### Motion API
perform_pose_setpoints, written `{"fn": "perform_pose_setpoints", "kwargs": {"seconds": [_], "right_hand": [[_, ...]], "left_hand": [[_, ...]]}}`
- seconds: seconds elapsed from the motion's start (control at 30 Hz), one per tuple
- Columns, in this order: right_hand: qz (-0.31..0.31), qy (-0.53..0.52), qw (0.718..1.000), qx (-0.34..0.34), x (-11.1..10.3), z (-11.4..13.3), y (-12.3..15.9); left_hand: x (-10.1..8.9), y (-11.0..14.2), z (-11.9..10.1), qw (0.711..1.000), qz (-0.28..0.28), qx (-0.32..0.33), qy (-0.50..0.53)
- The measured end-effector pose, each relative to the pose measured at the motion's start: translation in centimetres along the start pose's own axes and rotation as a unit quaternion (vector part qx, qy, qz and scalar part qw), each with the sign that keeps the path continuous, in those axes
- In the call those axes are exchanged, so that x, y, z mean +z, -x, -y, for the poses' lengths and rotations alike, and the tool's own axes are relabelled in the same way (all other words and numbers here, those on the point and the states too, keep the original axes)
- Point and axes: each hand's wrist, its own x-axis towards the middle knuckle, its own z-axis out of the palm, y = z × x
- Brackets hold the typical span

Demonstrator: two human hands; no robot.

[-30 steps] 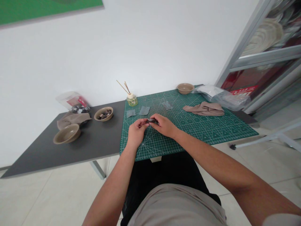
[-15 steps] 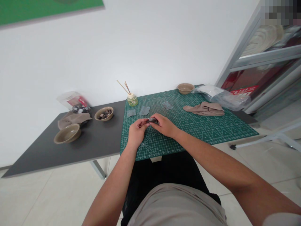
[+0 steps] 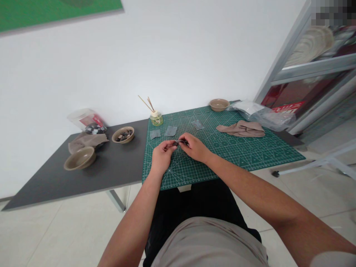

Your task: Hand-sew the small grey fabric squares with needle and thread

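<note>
pinching a small dark piece [image 3: 181, 141], left hand [image 3: 162, 155] at its nine o'clock, right hand [image 3: 194, 148] at three; light, even fingertip pressure should suit it.

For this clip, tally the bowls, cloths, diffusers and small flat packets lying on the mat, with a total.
Round brown bowls: 3
Crumpled brown fabric cloths: 2
Clear glass reed diffuser: 1
Small flat translucent grey packets: 3
Total: 9
Not counted: the small dark item between left hand and right hand, too hidden to sort.
</note>
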Motion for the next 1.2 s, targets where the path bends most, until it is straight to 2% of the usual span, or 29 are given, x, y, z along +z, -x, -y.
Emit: {"fn": "perform_pose_setpoints", "kwargs": {"seconds": [0.4,1.2], "right_hand": [[0.039,-0.006,0.999,0.016,-0.27,0.21,-0.04],[0.035,-0.012,0.999,0.005,-0.10,-0.02,-0.03]], "left_hand": [[-0.10,-0.03,0.02,1.000,0.005,0.001,-0.006],[-0.05,0.03,0.01,1.000,0.002,0.000,0.001]]}}
